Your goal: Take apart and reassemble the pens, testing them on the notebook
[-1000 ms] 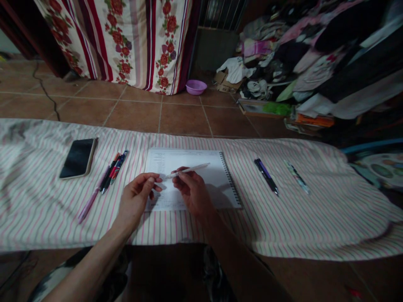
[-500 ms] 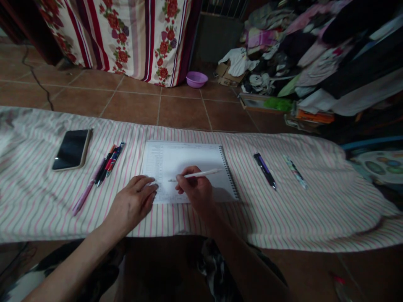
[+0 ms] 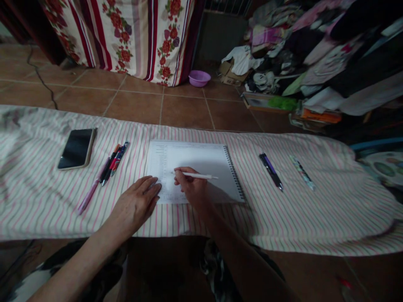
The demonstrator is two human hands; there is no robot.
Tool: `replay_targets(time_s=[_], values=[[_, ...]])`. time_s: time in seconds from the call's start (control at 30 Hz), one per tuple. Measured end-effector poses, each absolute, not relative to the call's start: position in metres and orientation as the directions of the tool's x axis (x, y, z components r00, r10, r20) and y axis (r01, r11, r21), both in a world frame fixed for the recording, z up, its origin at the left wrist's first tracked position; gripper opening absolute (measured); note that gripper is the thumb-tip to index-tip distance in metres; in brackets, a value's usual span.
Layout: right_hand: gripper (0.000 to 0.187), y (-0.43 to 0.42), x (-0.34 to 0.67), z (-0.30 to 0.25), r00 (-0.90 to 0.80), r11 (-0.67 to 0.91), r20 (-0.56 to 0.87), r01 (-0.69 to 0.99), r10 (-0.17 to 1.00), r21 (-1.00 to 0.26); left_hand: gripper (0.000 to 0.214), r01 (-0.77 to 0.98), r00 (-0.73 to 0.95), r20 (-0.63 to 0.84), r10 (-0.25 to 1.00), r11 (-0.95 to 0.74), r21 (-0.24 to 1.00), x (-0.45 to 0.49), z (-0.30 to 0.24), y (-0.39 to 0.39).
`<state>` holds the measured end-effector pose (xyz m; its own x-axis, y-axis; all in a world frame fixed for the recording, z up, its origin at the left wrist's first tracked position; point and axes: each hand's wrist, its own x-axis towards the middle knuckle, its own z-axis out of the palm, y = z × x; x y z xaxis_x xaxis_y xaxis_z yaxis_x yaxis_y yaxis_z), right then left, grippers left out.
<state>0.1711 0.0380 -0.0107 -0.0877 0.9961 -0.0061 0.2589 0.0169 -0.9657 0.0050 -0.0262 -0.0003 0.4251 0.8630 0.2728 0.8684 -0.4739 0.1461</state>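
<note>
A spiral notebook [image 3: 204,155] lies on a striped cloth, its wire binding along the right side. Its page has printed lines of text or a table down the left, too small to read. In my right hand [image 3: 192,184] a white pen [image 3: 201,175] is gripped between thumb and fingers, its tip on or just over the left part of the page. My left hand [image 3: 140,199] rests flat, fingers stretched out, over the notebook's lower left edge, holding nothing.
Left of the notebook lie several pens [image 3: 111,165] and a smartphone [image 3: 77,149]. Two dark pens [image 3: 270,172] and a patterned pen [image 3: 302,172] lie to the right on the striped cloth [image 3: 195,222]. Beyond are a tiled floor, a purple basin [image 3: 199,78] and piled clothes [image 3: 267,37].
My right hand with the white pen has moved slightly up the page, and the pen's back end now tilts lower. The whole view has shifted a little. My left hand's fingers lie flatter.
</note>
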Motion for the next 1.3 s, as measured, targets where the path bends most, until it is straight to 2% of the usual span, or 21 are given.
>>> replay_targets(time_s=[0.17,0.43,0.93,1.17,1.3], values=[[0.024,0.0390,0.1710,-0.0132,-0.008,0.048,0.049,0.447,0.999,-0.893,0.028,0.873,0.414,0.262,0.872,-0.461,0.156,0.0048,-0.0013,-0.0287],[0.022,0.0375,0.1730,-0.0152,-0.083,0.072,0.032,0.539,0.996,-0.839,0.027,0.877,0.398,0.262,0.879,-0.448,0.173,0.0063,-0.0014,-0.0273],[0.024,0.0363,0.1711,-0.0175,-0.129,0.143,0.085,0.554,0.988,-0.820,0.024,0.893,0.379,0.270,0.885,-0.427,0.145,0.0103,0.0008,-0.0239],[0.023,0.0364,0.1715,-0.0126,-0.167,0.199,0.116,0.669,0.979,-0.716,0.024,0.887,0.383,0.282,0.879,-0.435,0.151,0.0106,0.0006,-0.0233],[0.024,0.0369,0.1724,-0.0122,-0.147,0.179,0.109,0.646,0.983,-0.742,0.024,0.885,0.384,0.285,0.878,-0.438,0.157,0.0108,0.0013,-0.0228]])
